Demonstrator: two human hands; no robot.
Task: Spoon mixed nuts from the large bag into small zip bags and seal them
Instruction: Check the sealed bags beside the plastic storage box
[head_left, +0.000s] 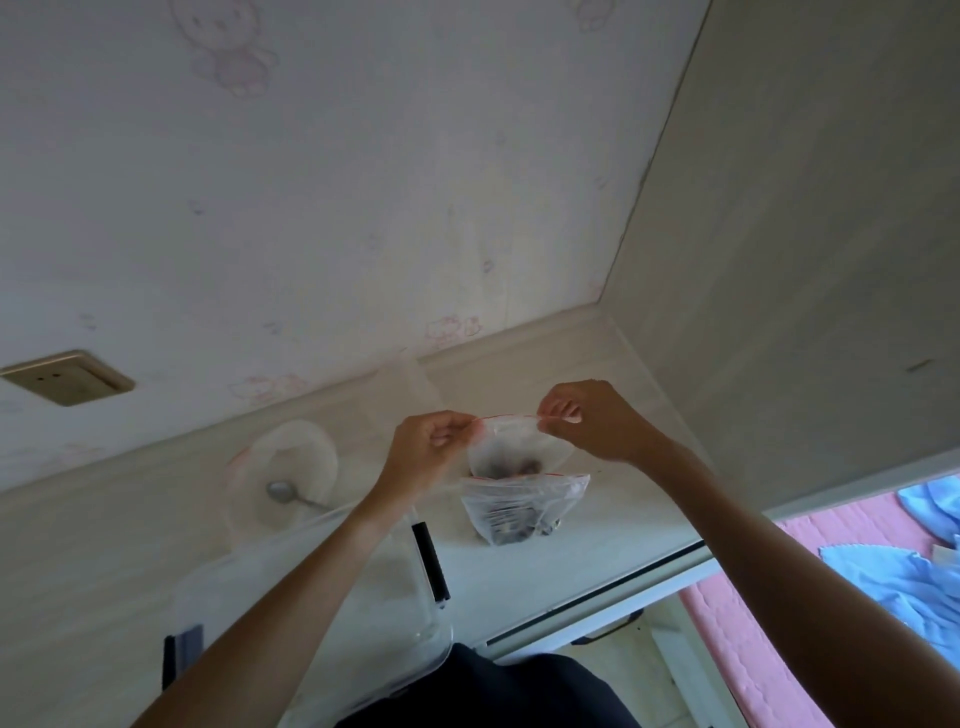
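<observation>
Both hands hold a small zip bag (511, 447) with nuts above the desk (597, 551): the left hand (428, 452) pinches its left top corner, the right hand (587, 423) its right. A filled bag (519, 506) stands below; a spoon (291, 496) lies left.

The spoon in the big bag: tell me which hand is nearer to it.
Left. The left hand pinches the small zip bag just right of the spoon. The right hand pinches the bag's other corner, farther right.
</observation>
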